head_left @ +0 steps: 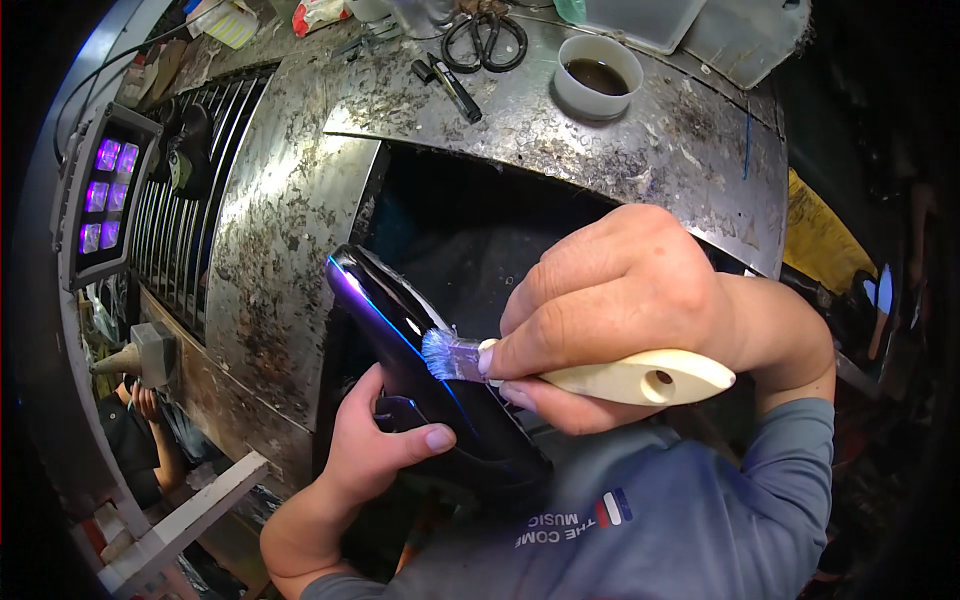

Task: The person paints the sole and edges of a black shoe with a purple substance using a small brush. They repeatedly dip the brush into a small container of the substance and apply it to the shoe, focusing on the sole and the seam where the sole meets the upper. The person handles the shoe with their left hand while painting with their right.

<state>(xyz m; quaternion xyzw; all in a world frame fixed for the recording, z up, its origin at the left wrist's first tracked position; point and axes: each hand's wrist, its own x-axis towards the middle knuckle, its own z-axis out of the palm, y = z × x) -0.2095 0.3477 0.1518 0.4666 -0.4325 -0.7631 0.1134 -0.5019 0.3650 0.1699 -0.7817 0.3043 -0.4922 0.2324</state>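
Now pinching a flat, cream-handled brush (600,378) in the fingers of the right hand (620,300), laying pale bristles (436,354) on a long, glossy black curved piece (395,345), gripped in the left hand (372,440) beside the stained metal worktop (285,190). Stroke lightly, evenly; hold steady.

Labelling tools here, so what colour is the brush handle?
The brush handle is pale cream, showing best in the head view.

Lettering (555,526) on shirt (690,515) — inverted, seemingly partial
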